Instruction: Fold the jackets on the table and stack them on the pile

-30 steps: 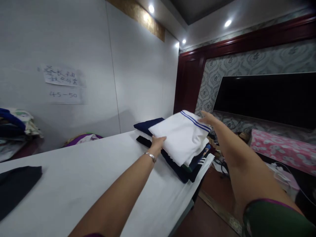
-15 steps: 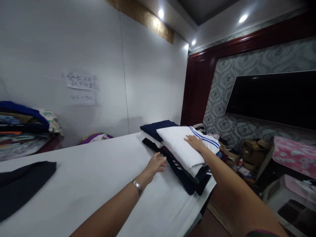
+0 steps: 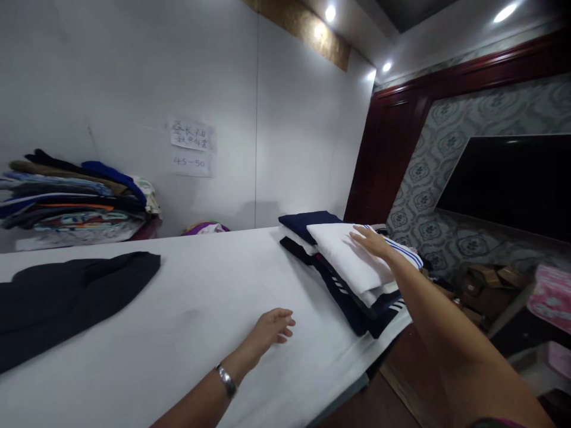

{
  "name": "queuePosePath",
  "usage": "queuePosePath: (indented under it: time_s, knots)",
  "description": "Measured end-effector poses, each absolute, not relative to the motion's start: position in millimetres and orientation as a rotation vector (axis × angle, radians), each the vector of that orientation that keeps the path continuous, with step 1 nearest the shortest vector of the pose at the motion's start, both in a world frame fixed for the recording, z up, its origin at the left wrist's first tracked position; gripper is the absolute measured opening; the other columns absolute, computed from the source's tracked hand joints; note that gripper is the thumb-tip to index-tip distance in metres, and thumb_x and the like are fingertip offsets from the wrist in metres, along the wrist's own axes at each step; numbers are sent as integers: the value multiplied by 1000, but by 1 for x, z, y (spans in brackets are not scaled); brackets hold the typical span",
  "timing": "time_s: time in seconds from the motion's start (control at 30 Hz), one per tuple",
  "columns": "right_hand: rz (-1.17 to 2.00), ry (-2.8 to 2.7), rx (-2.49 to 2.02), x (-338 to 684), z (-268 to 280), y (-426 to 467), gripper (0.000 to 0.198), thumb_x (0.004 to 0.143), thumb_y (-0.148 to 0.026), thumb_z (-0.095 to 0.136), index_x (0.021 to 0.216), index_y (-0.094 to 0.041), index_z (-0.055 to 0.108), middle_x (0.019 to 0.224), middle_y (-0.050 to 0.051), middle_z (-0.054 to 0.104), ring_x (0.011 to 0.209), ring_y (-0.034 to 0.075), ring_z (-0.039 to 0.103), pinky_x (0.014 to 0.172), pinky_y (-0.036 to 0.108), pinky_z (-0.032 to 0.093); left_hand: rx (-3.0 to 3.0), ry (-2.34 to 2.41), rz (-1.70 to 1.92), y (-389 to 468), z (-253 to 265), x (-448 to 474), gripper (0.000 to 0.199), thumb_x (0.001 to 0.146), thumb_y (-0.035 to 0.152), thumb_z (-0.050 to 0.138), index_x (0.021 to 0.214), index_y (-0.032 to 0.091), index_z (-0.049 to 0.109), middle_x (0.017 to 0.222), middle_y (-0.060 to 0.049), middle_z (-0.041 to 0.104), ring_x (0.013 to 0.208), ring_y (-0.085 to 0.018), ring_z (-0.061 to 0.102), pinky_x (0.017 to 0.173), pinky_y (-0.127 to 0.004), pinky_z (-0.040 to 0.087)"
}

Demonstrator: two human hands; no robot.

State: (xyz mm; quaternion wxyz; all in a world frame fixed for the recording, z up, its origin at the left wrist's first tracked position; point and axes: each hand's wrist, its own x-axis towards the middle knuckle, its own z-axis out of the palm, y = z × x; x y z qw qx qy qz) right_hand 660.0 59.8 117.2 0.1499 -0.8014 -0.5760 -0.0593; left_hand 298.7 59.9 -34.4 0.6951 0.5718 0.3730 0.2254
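A folded white garment with blue stripes (image 3: 345,252) tops the right part of a stack, beside a folded navy garment (image 3: 306,224). Dark folded clothes (image 3: 341,297), some with white stripes, lie beneath them. Flat on the white garment rests my right hand (image 3: 371,241), its fingers stretched out and holding nothing. My left hand (image 3: 271,329), with a silver band at the wrist, hovers over the white table (image 3: 196,333), apart from the stack. Its fingers are loosely spread with nothing in them. A dark garment (image 3: 84,291) lies on the table at the left.
A tall pile of mixed clothes (image 3: 80,199) stands at the far left. Behind the table's back edge shows a purple bundle (image 3: 207,228). Cardboard boxes (image 3: 486,285) and a pink patterned cloth (image 3: 553,297) are at the right, below a wall-mounted screen (image 3: 508,184).
My left hand has drawn back from the stack toward the table's front. My right hand stays on the white garment. The view has turned left, showing more of the dark garment and clothes pile.
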Motion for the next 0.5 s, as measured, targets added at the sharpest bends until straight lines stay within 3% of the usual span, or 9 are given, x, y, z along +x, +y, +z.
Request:
queuePosePath:
  time_s: [0.17,0.3,0.4,0.5]
  knots:
    - [109,-1767,-2224,637,103,54,66,91,-57,34,143,-17,40,148,9,38,136,25,35,113,37,25,1269,895,595,62,-32,250,47,68,46,66,104,16,61,106,-11,65,81,-17,62,72,-30,48]
    - [-8,-1656,-2245,633,100,47,74,80,-65,41,134,-16,52,142,16,45,133,33,38,111,45,28,1326,1017,675,71,-33,185,38,69,41,65,98,17,63,97,-9,68,77,-17,63,67,-29,47]
    - [-104,-1723,-1944,608,101,50,73,70,-71,44,127,-27,57,141,16,46,132,33,39,102,46,36,1410,1192,787,82,-33,122,33,74,37,60,99,15,63,92,-9,70,78,-19,65,67,-29,48]
    - [224,-1767,-1769,552,84,49,61,64,-72,54,118,-45,60,136,8,53,124,31,49,96,47,43,1732,1611,807,93,-29,55,32,84,34,48,105,15,62,96,-9,70,85,-19,65,72,-28,49]
